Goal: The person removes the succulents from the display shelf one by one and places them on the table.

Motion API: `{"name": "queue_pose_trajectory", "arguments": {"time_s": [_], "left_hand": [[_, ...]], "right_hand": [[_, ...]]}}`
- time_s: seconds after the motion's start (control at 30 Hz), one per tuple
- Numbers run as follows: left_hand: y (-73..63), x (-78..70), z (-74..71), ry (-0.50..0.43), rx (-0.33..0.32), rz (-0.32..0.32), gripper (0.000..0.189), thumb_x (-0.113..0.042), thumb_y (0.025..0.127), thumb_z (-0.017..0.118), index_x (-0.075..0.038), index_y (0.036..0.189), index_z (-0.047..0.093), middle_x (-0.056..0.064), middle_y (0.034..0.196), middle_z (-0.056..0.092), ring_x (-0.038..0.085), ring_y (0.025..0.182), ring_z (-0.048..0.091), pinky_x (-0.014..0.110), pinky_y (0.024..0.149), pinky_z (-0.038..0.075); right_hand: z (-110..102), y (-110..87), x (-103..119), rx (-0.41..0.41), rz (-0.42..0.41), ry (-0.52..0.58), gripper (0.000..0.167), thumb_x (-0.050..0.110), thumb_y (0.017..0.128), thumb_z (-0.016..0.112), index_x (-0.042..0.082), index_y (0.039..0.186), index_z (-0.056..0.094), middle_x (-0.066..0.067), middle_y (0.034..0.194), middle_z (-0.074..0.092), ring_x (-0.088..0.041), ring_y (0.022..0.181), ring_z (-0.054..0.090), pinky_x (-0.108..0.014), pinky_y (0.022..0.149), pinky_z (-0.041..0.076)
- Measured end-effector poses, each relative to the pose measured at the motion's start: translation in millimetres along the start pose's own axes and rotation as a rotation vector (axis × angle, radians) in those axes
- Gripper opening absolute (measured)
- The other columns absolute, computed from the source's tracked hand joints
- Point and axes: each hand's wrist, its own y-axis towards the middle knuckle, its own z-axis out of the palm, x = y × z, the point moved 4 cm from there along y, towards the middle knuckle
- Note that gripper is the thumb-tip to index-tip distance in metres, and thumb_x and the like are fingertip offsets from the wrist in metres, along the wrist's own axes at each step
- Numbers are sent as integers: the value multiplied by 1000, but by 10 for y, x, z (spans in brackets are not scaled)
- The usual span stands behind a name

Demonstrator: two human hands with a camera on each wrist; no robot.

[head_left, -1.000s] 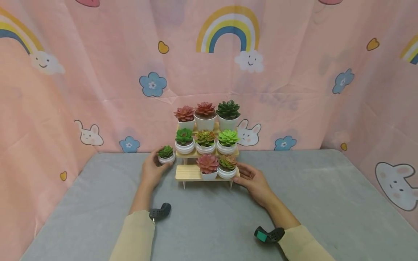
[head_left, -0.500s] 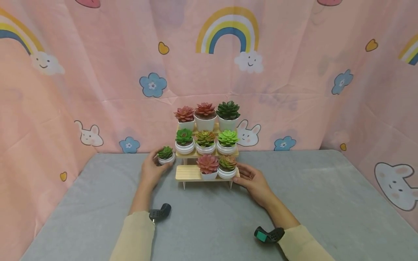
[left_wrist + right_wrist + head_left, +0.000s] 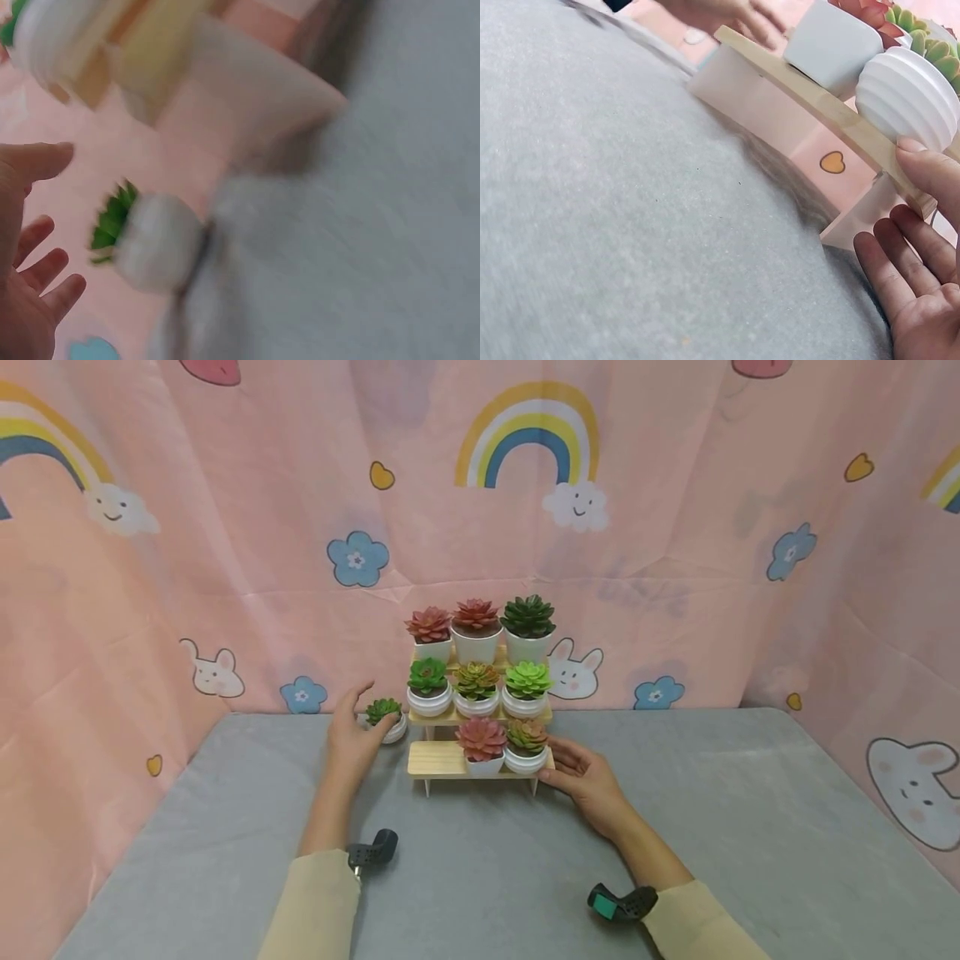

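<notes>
In the head view my left hand [image 3: 349,747] is beside a small green succulent [image 3: 383,711] in a white pot on the grey table, left of the stand. The left wrist view shows that hand's fingers spread, apart from the white pot [image 3: 160,244]. At the right end of a three-step wooden plant stand [image 3: 435,761], my right hand [image 3: 592,787] grips the lowest board. Its thumb [image 3: 930,169] lies on the board's edge by a ribbed white pot [image 3: 907,97], fingers below. A pink succulent [image 3: 482,739] and a green-orange one [image 3: 527,737] occupy that step.
Three succulents stand on the middle step, including a bright green one [image 3: 528,681]. Three more fill the top step, a dark green one [image 3: 528,617] at right. Behind the table [image 3: 480,868] hangs a pink patterned curtain [image 3: 285,602].
My left hand has let go of the small green succulent's pot and its fingers have spread. The succulent stays on the table. My right hand keeps its hold on the stand.
</notes>
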Motion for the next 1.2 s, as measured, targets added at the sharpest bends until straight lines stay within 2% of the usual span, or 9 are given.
{"name": "queue_pose_trajectory", "arguments": {"time_s": [0.13, 0.27, 0.5, 0.63, 0.73, 0.83, 0.93, 1.03, 1.2], "left_hand": [[-6, -243, -74, -77, -26, 77, 57, -16, 96, 69, -11, 149, 48, 12, 155, 47, 34, 143, 45, 54, 115, 43], [-32, -457, -134, -125, -32, 132, 54, -13, 97, 66, -11, 148, 48, 10, 153, 49, 33, 140, 49, 54, 114, 45], [-90, -729, -201, -144, -26, 201, 53, -15, 96, 69, -13, 146, 51, 9, 150, 52, 31, 136, 54, 54, 111, 48], [-141, -905, -232, -152, 4, 251, 52, -17, 94, 71, -15, 143, 55, 7, 146, 55, 28, 133, 57, 51, 109, 50], [-200, -1056, -237, -157, 60, 302, 52, -17, 93, 74, -14, 141, 57, 7, 142, 59, 28, 128, 60, 49, 107, 52], [-270, -1198, -190, -151, 156, 353, 51, -17, 92, 75, -13, 140, 58, 9, 140, 61, 30, 123, 63, 50, 105, 54], [-339, -1280, -97, -146, 267, 381, 48, -17, 91, 76, -14, 136, 61, 11, 135, 64, 30, 119, 65, 51, 103, 54], [-384, -1280, 7, -138, 369, 379, 43, -19, 90, 78, -13, 131, 65, 10, 128, 69, 27, 115, 67, 49, 101, 56], [-411, -1175, 151, -127, 499, 314, 38, -20, 88, 80, -11, 123, 69, 7, 120, 73, 24, 109, 70, 50, 98, 58]], "right_hand": [[4, 5, -6, 3, 0, 6, 63, 8, 94, 70, -3, 149, 43, -28, 150, 49, -1, 120, 61, -15, 94, 53], [8, 9, -7, 7, -3, 17, 63, 7, 94, 70, -4, 149, 42, -28, 150, 49, 3, 116, 61, -15, 94, 54], [17, 6, -6, 6, 0, 17, 63, 7, 94, 69, -3, 150, 41, -29, 150, 48, 0, 116, 61, -15, 93, 54], [14, 7, -10, -2, 5, 9, 63, 7, 94, 69, -3, 150, 42, -28, 150, 49, -5, 119, 62, -15, 92, 54], [10, 6, -10, -6, 11, -5, 63, 8, 94, 70, -3, 150, 42, -28, 150, 49, -19, 127, 60, -15, 92, 54], [8, 5, -12, -7, 13, -7, 63, 8, 94, 70, -3, 150, 43, -27, 150, 50, -22, 129, 59, -15, 92, 54], [6, 2, -7, -8, 14, -5, 63, 7, 94, 70, -3, 150, 42, -28, 149, 50, -22, 129, 59, -15, 92, 54], [2, -2, -2, -7, 16, -12, 63, 8, 94, 70, -3, 150, 42, -28, 149, 50, -26, 131, 58, -15, 92, 54], [5, -2, 8, -4, 18, -18, 63, 9, 94, 70, -2, 150, 43, -27, 149, 50, -29, 132, 57, -15, 92, 54]]}}
